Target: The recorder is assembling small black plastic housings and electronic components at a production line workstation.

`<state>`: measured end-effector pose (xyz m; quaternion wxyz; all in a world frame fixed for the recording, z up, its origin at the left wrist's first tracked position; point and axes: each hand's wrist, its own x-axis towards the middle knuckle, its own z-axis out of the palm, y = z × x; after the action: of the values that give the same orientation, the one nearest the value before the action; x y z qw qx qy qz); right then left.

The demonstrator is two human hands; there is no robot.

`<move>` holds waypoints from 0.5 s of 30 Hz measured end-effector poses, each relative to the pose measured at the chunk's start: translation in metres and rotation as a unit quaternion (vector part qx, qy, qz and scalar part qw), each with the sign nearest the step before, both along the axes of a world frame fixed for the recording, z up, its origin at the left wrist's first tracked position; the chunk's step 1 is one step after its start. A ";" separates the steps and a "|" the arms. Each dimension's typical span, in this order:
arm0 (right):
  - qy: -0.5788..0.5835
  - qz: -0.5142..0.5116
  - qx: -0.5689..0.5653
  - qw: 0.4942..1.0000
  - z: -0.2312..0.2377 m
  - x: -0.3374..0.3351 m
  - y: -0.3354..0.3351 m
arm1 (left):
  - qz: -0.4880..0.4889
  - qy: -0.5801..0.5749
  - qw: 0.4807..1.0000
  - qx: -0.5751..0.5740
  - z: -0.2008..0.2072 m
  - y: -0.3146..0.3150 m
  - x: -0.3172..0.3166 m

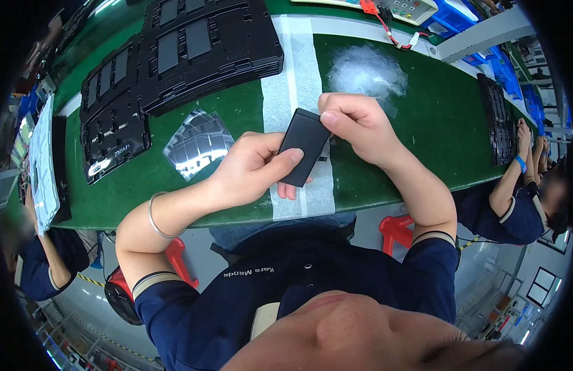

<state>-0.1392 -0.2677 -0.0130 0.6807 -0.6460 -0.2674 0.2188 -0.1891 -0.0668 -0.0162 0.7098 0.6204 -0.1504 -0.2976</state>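
A flat black rectangular pack (302, 148), looking like a battery, is held tilted over the table in front of me. My left hand (255, 166) grips it from the left, thumb on its face and fingers underneath. At its upper right corner my right hand (356, 123) is closed in a pinch, thumb against forefinger. Whether those fingertips hold a thin film or just the pack's edge is too small to tell. A small dark tab (323, 159) shows at the pack's right side. Beneath lies a white strip (303, 207) running across the green table.
Black plastic trays (218, 68) holding dark flat packs are stacked at the far left. Beside them lies a clear film sheet (200, 143). A heap of clear film pieces (368, 73) sits far right of centre. Red and black leads (388, 28) hang near a bench instrument (407, 9). Co-workers sit on both sides.
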 end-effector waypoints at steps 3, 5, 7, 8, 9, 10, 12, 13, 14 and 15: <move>-0.269 -0.050 -0.108 0.956 -0.003 0.004 -0.001 | 0.003 -0.019 0.999 0.036 0.002 0.000 0.000; -0.419 -0.074 -0.100 0.899 -0.006 0.006 0.000 | 0.004 -0.024 0.999 0.044 0.003 -0.001 0.000; -0.433 -0.079 -0.111 0.891 -0.007 0.006 0.000 | 0.004 -0.029 0.998 0.051 0.003 -0.002 0.001; -0.446 -0.084 -0.122 0.882 -0.007 0.006 -0.001 | -0.001 -0.034 0.998 0.053 0.002 -0.002 0.002; -0.447 -0.085 -0.123 0.882 -0.006 0.007 -0.003 | -0.006 -0.040 0.998 0.056 0.001 -0.002 0.003; -0.351 -0.057 -0.122 0.927 -0.005 0.008 -0.006 | -0.008 -0.040 0.998 0.057 -0.001 -0.003 0.002; -0.252 -0.029 -0.120 0.960 -0.006 0.010 -0.005 | 0.000 -0.018 1.000 -0.007 -0.005 -0.004 0.001; -0.100 -0.011 -0.002 0.995 -0.007 0.012 -0.004 | -0.002 -0.020 1.000 -0.008 -0.004 -0.005 0.001; 0.055 0.008 0.116 0.992 -0.009 0.014 -0.004 | -0.013 0.002 1.000 -0.025 -0.001 -0.005 0.000; 0.080 0.086 0.130 0.984 -0.013 0.019 -0.007 | -0.024 0.024 0.999 -0.042 0.001 -0.006 -0.001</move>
<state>-0.1200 -0.2750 -0.0264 0.7567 -0.5067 -0.2935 0.2907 -0.1897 -0.0724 -0.0152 0.7315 0.5790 -0.1607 -0.3223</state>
